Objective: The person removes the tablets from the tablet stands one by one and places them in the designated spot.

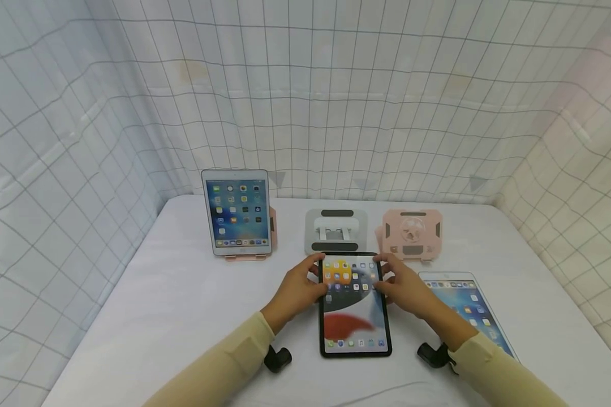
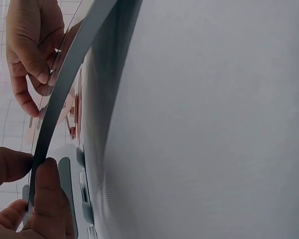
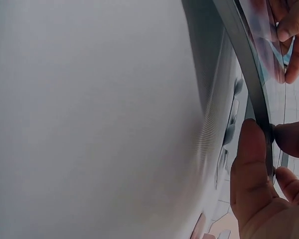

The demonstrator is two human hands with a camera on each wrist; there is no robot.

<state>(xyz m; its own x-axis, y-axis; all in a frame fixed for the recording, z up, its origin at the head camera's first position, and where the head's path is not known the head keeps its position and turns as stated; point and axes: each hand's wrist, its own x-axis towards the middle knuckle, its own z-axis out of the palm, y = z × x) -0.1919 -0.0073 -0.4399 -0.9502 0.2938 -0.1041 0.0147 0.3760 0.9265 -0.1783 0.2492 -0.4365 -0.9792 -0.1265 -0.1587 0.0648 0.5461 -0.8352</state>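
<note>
Cream sleeves (image 1: pixel 224 362) reach in from seven and five o'clock. The dark-rimmed tablet (image 1: pixel 353 308), flat and glossy, sits toward five o'clock from the head view's centre, left hand (image 1: pixel 297 289) pinching its side at ten, right hand (image 1: pixel 406 289) pinching at two. Both wrist views reveal what the head view hides: fingers behind the tablet, its edge clear of white cloth. Around it: grey stand (image 1: pixel 336 224) at twelve, pink stand (image 1: pixel 412 230) past one, white-framed tablet (image 1: pixel 482 308) at three, upright tablet (image 1: pixel 238 212) at ten.
</note>
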